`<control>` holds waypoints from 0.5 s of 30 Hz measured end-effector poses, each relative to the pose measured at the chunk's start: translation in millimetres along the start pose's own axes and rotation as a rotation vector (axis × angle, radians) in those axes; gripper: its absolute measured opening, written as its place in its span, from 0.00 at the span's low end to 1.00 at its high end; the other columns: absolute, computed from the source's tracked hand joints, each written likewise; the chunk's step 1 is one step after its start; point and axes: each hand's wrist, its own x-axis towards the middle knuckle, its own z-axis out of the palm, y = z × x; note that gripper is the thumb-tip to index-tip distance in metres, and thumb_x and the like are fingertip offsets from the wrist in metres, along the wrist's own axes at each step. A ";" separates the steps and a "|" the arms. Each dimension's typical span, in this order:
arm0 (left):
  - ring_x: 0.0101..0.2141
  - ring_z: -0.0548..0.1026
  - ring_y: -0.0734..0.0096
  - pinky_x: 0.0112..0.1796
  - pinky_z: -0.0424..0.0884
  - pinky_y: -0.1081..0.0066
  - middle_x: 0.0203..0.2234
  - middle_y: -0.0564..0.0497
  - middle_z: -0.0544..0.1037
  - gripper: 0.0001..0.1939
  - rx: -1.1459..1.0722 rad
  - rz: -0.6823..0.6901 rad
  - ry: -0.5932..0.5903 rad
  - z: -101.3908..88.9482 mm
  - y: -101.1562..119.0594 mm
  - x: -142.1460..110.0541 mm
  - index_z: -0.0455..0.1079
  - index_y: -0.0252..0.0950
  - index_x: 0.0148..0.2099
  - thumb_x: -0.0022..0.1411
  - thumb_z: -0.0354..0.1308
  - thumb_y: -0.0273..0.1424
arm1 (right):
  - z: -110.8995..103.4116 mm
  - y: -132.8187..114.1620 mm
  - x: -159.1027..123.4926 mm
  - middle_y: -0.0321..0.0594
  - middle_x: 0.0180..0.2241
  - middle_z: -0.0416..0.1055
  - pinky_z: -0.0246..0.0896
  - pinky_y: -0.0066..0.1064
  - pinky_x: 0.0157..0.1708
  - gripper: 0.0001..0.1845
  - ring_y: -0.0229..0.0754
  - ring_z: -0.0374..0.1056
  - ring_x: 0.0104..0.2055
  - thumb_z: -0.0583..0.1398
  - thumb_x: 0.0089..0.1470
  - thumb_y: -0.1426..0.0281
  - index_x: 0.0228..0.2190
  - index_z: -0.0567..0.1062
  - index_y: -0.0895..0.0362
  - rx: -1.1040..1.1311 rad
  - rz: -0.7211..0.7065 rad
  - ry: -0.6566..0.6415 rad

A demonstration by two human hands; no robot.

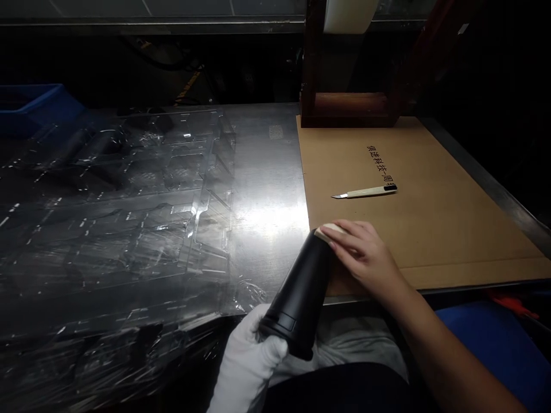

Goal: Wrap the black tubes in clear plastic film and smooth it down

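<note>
My left hand [252, 358], in a white glove, grips the wide rimmed end of a black tapered plastic cylinder [303, 287]. The cylinder is tilted, its narrower end pointing up and away from me. At that far end my bare right hand [361, 246] pinches a small cream-coloured pad [330, 231] and presses it against the cylinder's edge. Beyond my right hand, a craft knife [365, 193] with a pale handle and black end lies on a cardboard sheet [434, 229], its blade pointing left.
Clear plastic compartment trays [172, 229] in thin film cover the left side of the metal table [267, 166]. A blue bin [38, 109] stands at the far left. A dark red wooden frame [348, 112] holding a white roll [349, 14] rises behind the cardboard.
</note>
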 end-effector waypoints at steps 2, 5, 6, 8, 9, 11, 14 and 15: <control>0.26 0.70 0.69 0.30 0.70 0.73 0.21 0.54 0.73 0.19 -0.020 -0.045 -0.030 -1.0 -0.2 -1.5 0.74 0.36 0.32 0.41 0.70 0.42 | -1.5 -1.4 -1.7 0.41 0.49 0.70 0.65 0.41 0.47 0.17 0.46 0.61 0.47 0.56 0.59 0.71 0.48 0.74 0.48 -0.008 -0.051 -0.072; 0.25 0.70 0.71 0.28 0.69 0.73 0.22 0.54 0.74 0.18 -0.095 -0.101 -0.036 1.0 1.9 -4.6 0.74 0.36 0.34 0.41 0.70 0.40 | -2.7 -1.1 -1.3 0.42 0.48 0.71 0.65 0.42 0.46 0.16 0.47 0.61 0.46 0.56 0.58 0.72 0.47 0.75 0.49 -0.019 -0.080 -0.063; 0.24 0.70 0.71 0.27 0.69 0.73 0.22 0.54 0.73 0.17 -0.118 -0.109 -0.034 2.7 3.2 -5.9 0.75 0.36 0.34 0.41 0.70 0.39 | -2.3 -1.9 -1.3 0.42 0.47 0.71 0.65 0.43 0.47 0.16 0.47 0.61 0.45 0.56 0.58 0.72 0.46 0.76 0.50 -0.032 -0.077 -0.035; 0.23 0.70 0.71 0.26 0.68 0.73 0.21 0.55 0.73 0.16 -0.139 -0.121 -0.033 7.5 6.2 -8.7 0.75 0.36 0.34 0.41 0.71 0.36 | -1.7 -6.6 -4.5 0.43 0.47 0.71 0.64 0.44 0.47 0.17 0.48 0.60 0.46 0.56 0.58 0.73 0.47 0.75 0.51 -0.042 -0.077 -0.009; 0.23 0.69 0.71 0.26 0.68 0.73 0.21 0.55 0.73 0.15 -0.132 -0.127 -0.032 10.2 7.6 -10.1 0.75 0.36 0.33 0.40 0.70 0.34 | -1.9 -10.3 -8.0 0.43 0.49 0.70 0.64 0.44 0.47 0.18 0.48 0.60 0.47 0.56 0.58 0.74 0.48 0.75 0.51 -0.033 -0.086 -0.023; 0.22 0.69 0.72 0.25 0.66 0.74 0.20 0.55 0.73 0.11 -0.096 -0.141 -0.019 15.8 10.1 -12.6 0.75 0.35 0.28 0.38 0.69 0.26 | -3.6 -17.3 -16.4 0.44 0.52 0.67 0.63 0.44 0.48 0.19 0.48 0.59 0.49 0.56 0.57 0.75 0.50 0.73 0.51 0.010 -0.129 -0.083; 0.25 0.70 0.71 0.29 0.67 0.74 0.20 0.55 0.74 0.11 -0.074 -0.165 -0.004 22.8 13.0 -15.0 0.74 0.35 0.25 0.36 0.63 0.17 | -7.0 -19.9 -24.4 0.44 0.52 0.67 0.63 0.43 0.48 0.19 0.48 0.59 0.49 0.56 0.57 0.76 0.49 0.74 0.52 0.031 -0.153 -0.089; 0.25 0.70 0.71 0.30 0.67 0.73 0.19 0.56 0.74 0.12 -0.079 -0.169 -0.006 24.6 13.8 -15.5 0.74 0.35 0.24 0.36 0.61 0.16 | -7.7 -19.0 -25.5 0.45 0.51 0.68 0.63 0.43 0.47 0.19 0.48 0.59 0.48 0.56 0.57 0.76 0.49 0.74 0.52 0.020 -0.140 -0.058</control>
